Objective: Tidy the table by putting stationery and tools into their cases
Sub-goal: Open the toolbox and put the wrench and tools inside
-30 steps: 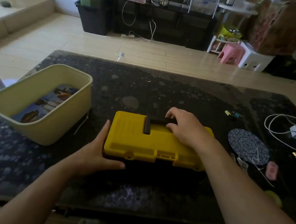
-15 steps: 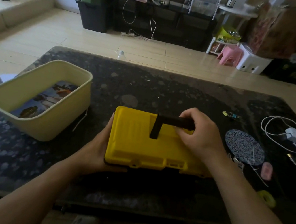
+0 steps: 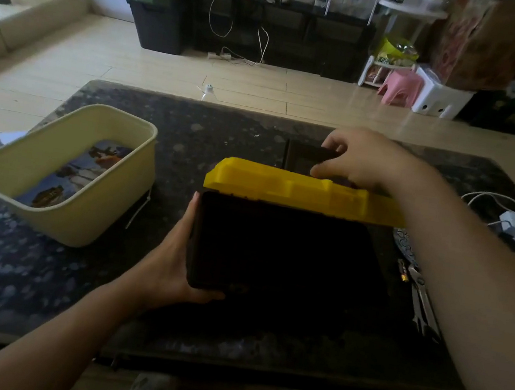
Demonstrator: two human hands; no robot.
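The black base (image 3: 274,251) sat mid-table (image 3: 36,278), long axis left to right, with the yellow lid (image 3: 284,187) raised along its far edge. The left hand (image 3: 172,262) gripped the base's left end, and the right hand (image 3: 358,158) was curled round the lid's handle (image 3: 305,157). The pliers (image 3: 420,292) lay just right of the base (under the right forearm), long axis front to back, nearer the right hand.
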